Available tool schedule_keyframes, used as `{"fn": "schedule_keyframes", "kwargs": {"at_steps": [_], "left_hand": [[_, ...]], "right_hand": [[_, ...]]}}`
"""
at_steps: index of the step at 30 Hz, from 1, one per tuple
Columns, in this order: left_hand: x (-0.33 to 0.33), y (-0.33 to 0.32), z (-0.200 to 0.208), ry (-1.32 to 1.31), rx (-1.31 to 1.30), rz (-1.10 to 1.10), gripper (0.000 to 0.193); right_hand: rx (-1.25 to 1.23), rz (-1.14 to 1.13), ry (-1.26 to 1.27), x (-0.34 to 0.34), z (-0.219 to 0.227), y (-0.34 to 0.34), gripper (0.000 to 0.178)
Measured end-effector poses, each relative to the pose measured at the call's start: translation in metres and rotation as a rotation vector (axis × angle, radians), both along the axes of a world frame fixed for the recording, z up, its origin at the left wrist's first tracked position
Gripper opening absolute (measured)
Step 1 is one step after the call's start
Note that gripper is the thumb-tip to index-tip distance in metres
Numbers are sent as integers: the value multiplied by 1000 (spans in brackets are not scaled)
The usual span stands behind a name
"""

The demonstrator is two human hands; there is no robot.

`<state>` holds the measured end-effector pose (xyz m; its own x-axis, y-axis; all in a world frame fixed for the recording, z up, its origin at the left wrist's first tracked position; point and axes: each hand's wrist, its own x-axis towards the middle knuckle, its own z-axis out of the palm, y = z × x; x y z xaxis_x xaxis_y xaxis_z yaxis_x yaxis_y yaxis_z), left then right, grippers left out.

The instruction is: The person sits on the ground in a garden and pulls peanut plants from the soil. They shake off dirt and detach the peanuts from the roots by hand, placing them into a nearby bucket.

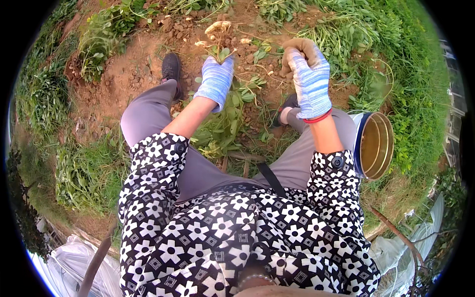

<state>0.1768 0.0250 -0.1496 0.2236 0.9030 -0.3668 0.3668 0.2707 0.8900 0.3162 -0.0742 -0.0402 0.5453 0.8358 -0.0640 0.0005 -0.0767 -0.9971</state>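
Observation:
My left hand [215, 81], in a blue-and-white glove, is closed around a peanut plant [218, 131] near its roots. Pale peanut pods [217, 27] stick out beyond the fingers, and the leafy stems hang back between my legs. To the right, apart from the plant, my right hand [310, 81] is raised in a matching glove with brown-coated fingers. Those fingers curl in toward the thumb; whether anything small sits inside them is hidden. A metal bucket [363, 143] with a dark blue outer rim and a gold-coloured inside stands beside my right knee.
Reddish soil [133, 62] with clods and scattered pods lies in front of my feet. Pulled-up green plants [101, 42] are heaped at the left, with more plants [341, 32] at the far right. Clear plastic sheeting [69, 265] and a wooden pole [96, 260] are at the lower left.

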Motion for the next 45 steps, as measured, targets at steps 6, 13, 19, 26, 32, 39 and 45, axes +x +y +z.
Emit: {"fn": "schedule_keyframes", "kwargs": {"at_steps": [6, 13, 19, 26, 32, 39, 45], "left_hand": [[7, -5, -16, 28, 93, -44, 24], [4, -12, -18, 97, 182, -113, 26], [0, -11, -7, 61, 70, -119, 33], [-4, -7, 7, 185, 156, -268, 34], [2, -10, 14, 394, 166, -388, 43], [-8, 5, 1, 390, 135, -366, 39], [-1, -7, 29, 561, 99, -487, 47]], "right_hand": [[-82, 115, -519, -8, -5, 12, 21], [-303, 264, -1030, 4, -36, 29, 22], [-402, 313, -891, -2, -36, 29, 20], [-459, 283, 46, -16, -23, 21, 18], [-254, 195, -502, -26, -40, 12, 12], [-28, 256, -305, -46, 6, -3, 11], [263, 274, 709, 4, 2, 1, 29]]}}
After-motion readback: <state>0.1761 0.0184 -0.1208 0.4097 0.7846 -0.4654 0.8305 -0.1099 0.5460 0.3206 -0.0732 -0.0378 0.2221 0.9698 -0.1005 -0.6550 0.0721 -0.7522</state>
